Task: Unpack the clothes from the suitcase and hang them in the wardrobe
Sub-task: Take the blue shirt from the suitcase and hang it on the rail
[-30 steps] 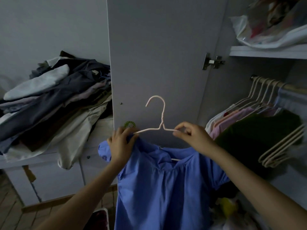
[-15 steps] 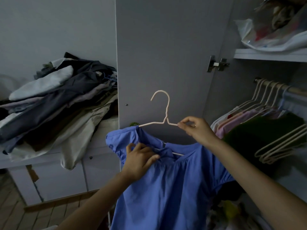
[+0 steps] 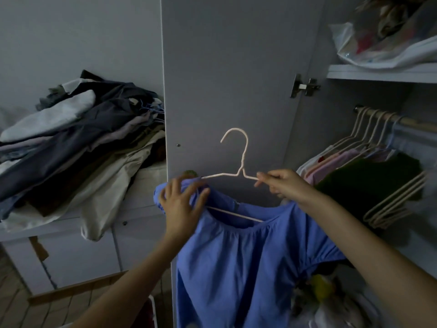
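A blue blouse [image 3: 238,263] hangs on a pale pink wire hanger [image 3: 241,162] in front of the open wardrobe door [image 3: 231,67]. My right hand [image 3: 281,183] pinches the hanger's right arm just below the hook. My left hand [image 3: 183,204] lies with spread fingers over the blouse's left shoulder, where the fabric covers the hanger's left end. The right shoulder of the blouse droops below my right wrist. On the right, the wardrobe rail [image 3: 397,119] carries several hangers with pink, white and dark green garments [image 3: 369,178]. No suitcase can be made out.
A heap of folded clothes [image 3: 78,143] lies on a white cabinet [image 3: 71,252] at the left. Several empty hangers [image 3: 397,204] hang low on the right. A plastic bag [image 3: 383,43] sits on the wardrobe shelf [image 3: 378,72]. Bags and clutter fill the wardrobe floor [image 3: 326,297].
My left hand has moved up from the blouse's neckline to its left shoulder at the hanger's end. My right hand has kept its hold on the hanger.
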